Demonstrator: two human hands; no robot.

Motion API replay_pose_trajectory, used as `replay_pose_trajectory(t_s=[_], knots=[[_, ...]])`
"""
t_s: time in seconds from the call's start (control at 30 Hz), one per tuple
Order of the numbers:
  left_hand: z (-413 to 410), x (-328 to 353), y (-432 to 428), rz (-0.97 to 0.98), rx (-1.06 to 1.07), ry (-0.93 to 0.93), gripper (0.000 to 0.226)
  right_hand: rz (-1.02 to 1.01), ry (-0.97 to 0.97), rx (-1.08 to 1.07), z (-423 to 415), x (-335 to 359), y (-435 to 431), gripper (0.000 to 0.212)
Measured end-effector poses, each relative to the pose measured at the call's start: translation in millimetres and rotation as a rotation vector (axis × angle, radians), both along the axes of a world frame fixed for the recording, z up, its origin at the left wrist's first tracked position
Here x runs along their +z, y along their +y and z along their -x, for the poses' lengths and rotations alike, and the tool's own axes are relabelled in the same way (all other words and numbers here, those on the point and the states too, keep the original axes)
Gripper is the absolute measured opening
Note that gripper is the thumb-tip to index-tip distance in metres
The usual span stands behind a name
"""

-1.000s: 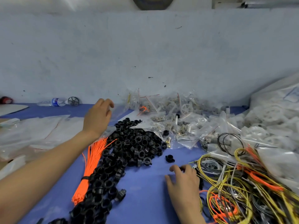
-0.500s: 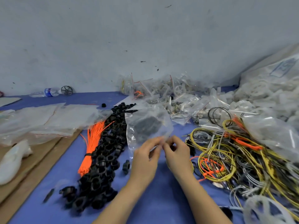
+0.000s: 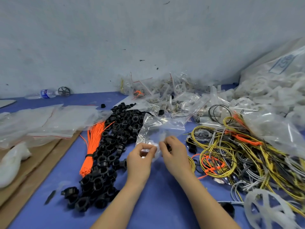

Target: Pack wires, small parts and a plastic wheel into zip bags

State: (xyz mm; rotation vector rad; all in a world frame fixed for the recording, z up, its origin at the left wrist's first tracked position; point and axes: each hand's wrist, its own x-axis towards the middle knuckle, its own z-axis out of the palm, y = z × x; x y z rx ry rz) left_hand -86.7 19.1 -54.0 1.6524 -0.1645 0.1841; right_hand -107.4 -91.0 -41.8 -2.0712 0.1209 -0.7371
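Note:
A clear zip bag [image 3: 158, 129] is held up over the blue table, mouth toward me. My left hand [image 3: 140, 159] pinches its near edge on the left. My right hand [image 3: 175, 154] pinches the same edge on the right; a small black part seems tucked under its fingers, but I cannot tell for sure. A heap of black plastic rings [image 3: 115, 142] lies just left of the bag. Tangled yellow, grey and orange wires [image 3: 231, 154] lie to the right. A white plastic wheel [image 3: 267, 210] rests at the bottom right.
An orange bundle of cable ties [image 3: 92, 142] lies beside the rings. Empty zip bags [image 3: 46, 121] are stacked at the left, over cardboard [image 3: 24, 182]. Filled bags [image 3: 168, 100] crowd the back by the wall. A big sack of white wheels [image 3: 272, 90] fills the right. A water bottle [image 3: 47, 93] lies far left.
A second ago my left hand reached to the bag stack and my right lay flat on the table. Both hands now hold one bag, and its edge has spread slightly.

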Motion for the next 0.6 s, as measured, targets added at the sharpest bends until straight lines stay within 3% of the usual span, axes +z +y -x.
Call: replay_pose_trajectory(t_s=[0.17,0.33,0.43,0.6], knots=[[-4,1,8,-0.054,0.090,-0.079,0.011,-0.177,-0.021,-0.073,-4,-3,-11,0.027],[0,0,5,-0.244,-0.124,-0.209,0.012,-0.279,0.002,-0.090,-8,-6,-15,0.020],[0,-3,5,-0.372,-0.127,-0.285,0.010,-0.272,0.001,-0.068,-8,-5,-12,0.019],[0,1,2,-0.249,-0.054,-0.238,0.019,-0.216,-0.008,-0.071,-5,-1,-11,0.020]])
